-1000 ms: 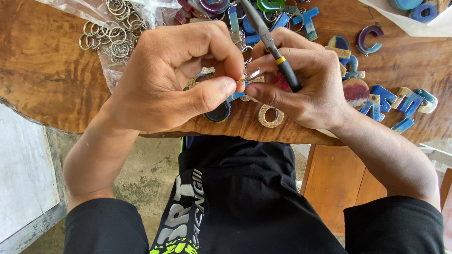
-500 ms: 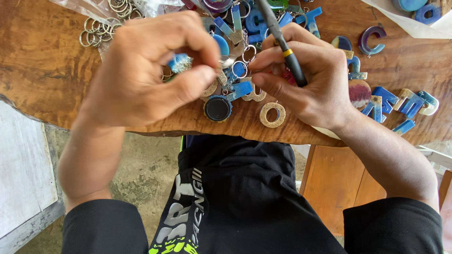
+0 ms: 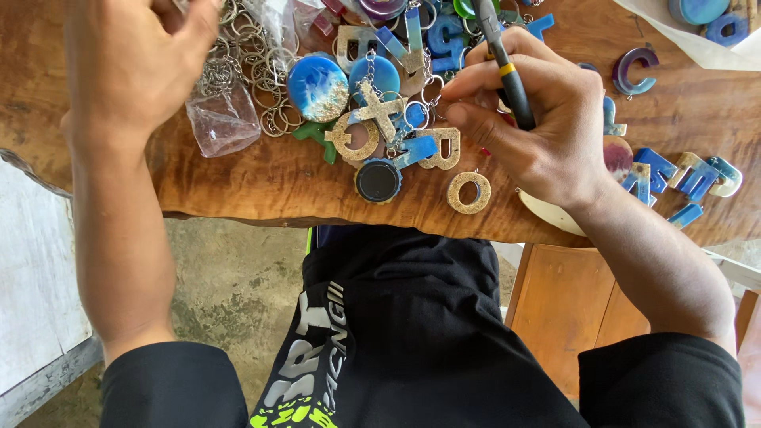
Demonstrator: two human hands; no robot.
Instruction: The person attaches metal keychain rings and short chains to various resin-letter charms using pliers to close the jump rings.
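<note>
On the surface (image 3: 261,186), a pile of key rings (image 3: 261,87) lies at the left, beside a plastic bag (image 3: 222,119). Right of them sit 2 round discs (image 3: 317,85) among letter pieces (image 3: 380,111). A ring-shaped letter (image 3: 468,192) lies nearest the edge; more letters (image 3: 682,174) lie far right.

We sit at a thick wooden table (image 3: 261,178) with a wavy live edge and a warm reddish-brown polish. Below it we see a rough grey concrete floor (image 3: 230,285), mottled with greenish stains. A pale slab (image 3: 32,269) lies at our left, an orange-brown wooden cabinet (image 3: 571,305) at our right. Soft daylight falls evenly.
</note>
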